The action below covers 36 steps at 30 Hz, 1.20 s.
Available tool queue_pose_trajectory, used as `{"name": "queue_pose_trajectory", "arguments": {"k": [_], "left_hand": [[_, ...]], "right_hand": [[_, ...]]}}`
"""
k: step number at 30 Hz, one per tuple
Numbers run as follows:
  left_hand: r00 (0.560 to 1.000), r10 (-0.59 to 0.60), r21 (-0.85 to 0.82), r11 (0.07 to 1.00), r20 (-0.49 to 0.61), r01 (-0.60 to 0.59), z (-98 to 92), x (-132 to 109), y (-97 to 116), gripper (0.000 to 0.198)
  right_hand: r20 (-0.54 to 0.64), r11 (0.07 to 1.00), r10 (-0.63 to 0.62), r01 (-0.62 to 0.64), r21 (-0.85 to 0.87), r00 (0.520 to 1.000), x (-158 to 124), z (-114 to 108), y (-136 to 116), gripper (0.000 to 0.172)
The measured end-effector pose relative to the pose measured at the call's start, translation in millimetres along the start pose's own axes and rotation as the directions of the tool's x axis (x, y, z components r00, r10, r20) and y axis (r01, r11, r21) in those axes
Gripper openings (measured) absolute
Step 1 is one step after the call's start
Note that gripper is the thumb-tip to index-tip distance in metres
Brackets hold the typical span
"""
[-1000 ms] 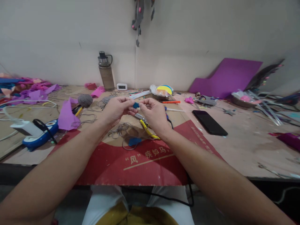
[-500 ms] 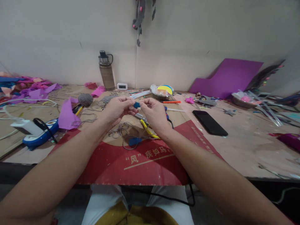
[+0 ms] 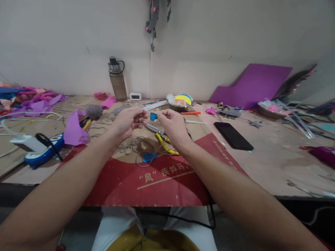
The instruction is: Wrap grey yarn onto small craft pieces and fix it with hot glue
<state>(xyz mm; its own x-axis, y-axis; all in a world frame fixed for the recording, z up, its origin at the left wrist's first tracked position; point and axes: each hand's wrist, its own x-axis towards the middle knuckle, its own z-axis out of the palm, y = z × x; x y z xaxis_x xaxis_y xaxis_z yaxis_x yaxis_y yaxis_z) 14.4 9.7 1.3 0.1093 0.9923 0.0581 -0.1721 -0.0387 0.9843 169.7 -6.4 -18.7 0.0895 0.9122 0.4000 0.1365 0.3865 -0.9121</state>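
Note:
Between thumb and fingers, my right hand [image 3: 172, 127] pinches a small blue felt piece [image 3: 153, 116] above the board. My left hand [image 3: 130, 122] is just left of it, apart from the piece, fingers loosely curled with a gap between thumb and fingertips. Below the hands lies a second blue felt piece [image 3: 149, 157], crossed by a loop of grey yarn [image 3: 134, 144]. Scissors with yellow handles [image 3: 164, 144] rest under my right hand, which covers part of them, their blades pointing up and left.
A grey yarn ball [image 3: 94, 112] and purple felt [image 3: 76, 129] lie left. Behind stand a bottle [image 3: 117, 82], a small white clock [image 3: 135, 96] and a bowl [image 3: 178, 107]. A black phone [image 3: 233, 136] lies right. The red cardboard [image 3: 110, 188] reaches the table's front edge.
My left hand has come off the blue felt piece and moved slightly left. The piece stays in my right hand, now more exposed. The view has shifted a little.

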Motion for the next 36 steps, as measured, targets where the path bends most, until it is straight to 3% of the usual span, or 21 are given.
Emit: {"name": "queue_pose_trajectory", "arguments": {"k": [4, 9, 13, 21, 29, 36], "left_hand": [[0.990, 0.116, 0.108, 0.988, -0.077, -0.107, -4.8, 2.9, -4.0, 0.024], [0.978, 0.195, 0.152, 0.967, 0.075, -0.204, -1.8, 0.6, -4.8, 0.032], [0.953, 0.268, 0.203, 0.934, 0.144, -0.294, 1.5, -1.9, -5.0, 0.019], [0.935, 0.335, 0.358, 0.864, 0.117, -0.354, 1.5, -6.6, -2.9, 0.012], [0.962, 0.255, 0.222, 0.937, 0.098, -0.271, 1.1, -2.3, -4.2, 0.010], [0.986, 0.137, 0.134, 0.980, 0.100, -0.150, -0.4, -1.4, -2.2, 0.011]], "right_hand": [[0.003, 1.000, 0.000, 0.000, 0.013, 1.000, 0.4, 0.3, 2.2, 0.014], [0.009, 1.000, -0.026, 0.026, 0.009, 1.000, -2.2, 0.2, 0.5, 0.010], [-0.003, 0.999, -0.050, 0.050, 0.000, 0.999, -5.4, -0.6, -1.2, 0.009], [0.029, 0.988, -0.148, 0.149, -0.039, 0.989, -7.5, 0.1, 6.7, 0.011], [0.047, 0.979, -0.189, 0.192, -0.066, 0.981, -6.5, 0.5, 12.3, 0.015], [0.053, 0.993, -0.118, 0.118, 0.008, 0.992, -7.4, 0.9, 4.6, 0.014]]}}
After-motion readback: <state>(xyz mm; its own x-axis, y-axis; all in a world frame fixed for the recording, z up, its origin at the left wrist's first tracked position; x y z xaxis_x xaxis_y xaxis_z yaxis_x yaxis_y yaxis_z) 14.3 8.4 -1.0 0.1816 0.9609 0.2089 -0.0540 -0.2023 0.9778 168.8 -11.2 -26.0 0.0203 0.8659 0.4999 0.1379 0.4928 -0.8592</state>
